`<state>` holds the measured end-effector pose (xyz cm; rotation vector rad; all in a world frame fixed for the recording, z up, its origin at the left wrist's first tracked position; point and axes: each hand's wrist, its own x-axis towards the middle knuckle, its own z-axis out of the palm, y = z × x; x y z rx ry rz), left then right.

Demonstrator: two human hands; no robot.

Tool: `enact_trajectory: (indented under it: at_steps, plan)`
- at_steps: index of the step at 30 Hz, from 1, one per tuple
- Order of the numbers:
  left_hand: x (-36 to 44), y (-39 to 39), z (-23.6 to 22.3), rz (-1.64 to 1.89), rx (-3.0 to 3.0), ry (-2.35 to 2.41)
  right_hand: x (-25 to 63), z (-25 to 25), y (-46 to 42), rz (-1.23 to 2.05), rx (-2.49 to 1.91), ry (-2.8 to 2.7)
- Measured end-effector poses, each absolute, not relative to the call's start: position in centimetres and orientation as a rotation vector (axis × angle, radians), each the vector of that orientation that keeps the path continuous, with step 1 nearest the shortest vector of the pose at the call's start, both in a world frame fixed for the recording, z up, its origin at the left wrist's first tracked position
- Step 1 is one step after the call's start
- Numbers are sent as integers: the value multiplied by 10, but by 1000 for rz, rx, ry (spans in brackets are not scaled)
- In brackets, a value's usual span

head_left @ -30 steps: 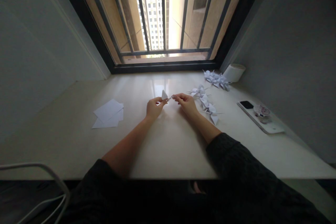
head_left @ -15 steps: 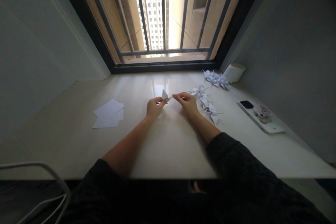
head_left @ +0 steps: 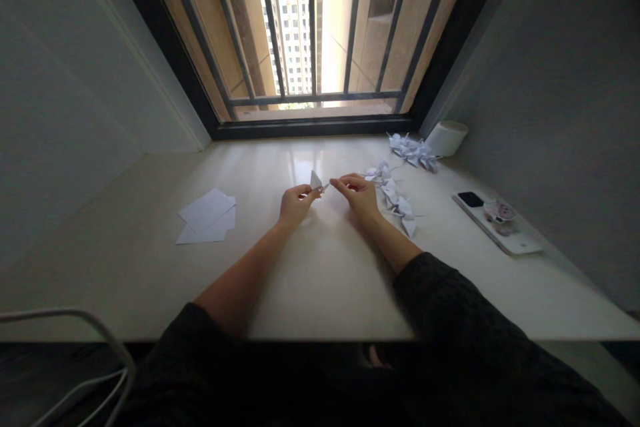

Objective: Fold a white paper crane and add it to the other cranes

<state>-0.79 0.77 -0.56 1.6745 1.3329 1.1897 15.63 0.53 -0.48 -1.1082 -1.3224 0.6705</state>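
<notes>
Paper [head_left: 315, 180], folded, thin tip pointing right

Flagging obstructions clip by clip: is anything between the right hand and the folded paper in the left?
Nothing visible. The left hand holds the folded paper, and the right hand has its fingertips right by the thin tip. The flat sheets lie off to the left.
</notes>
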Motion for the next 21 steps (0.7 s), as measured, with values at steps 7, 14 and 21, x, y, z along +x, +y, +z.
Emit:
enact_trajectory:
  at_steps: [7,14,21]
  plan:
    - [-7,6,-4,1204,1708,1353,159,-9,9,777,-1092,-1300]
    - [-8,7,-6,1190,1753,1391,162,-12,12,837,-1127,-1310]
    - [-8,5,-6,1187,1807,1397,161,-10,10,758,-1161,-1379]
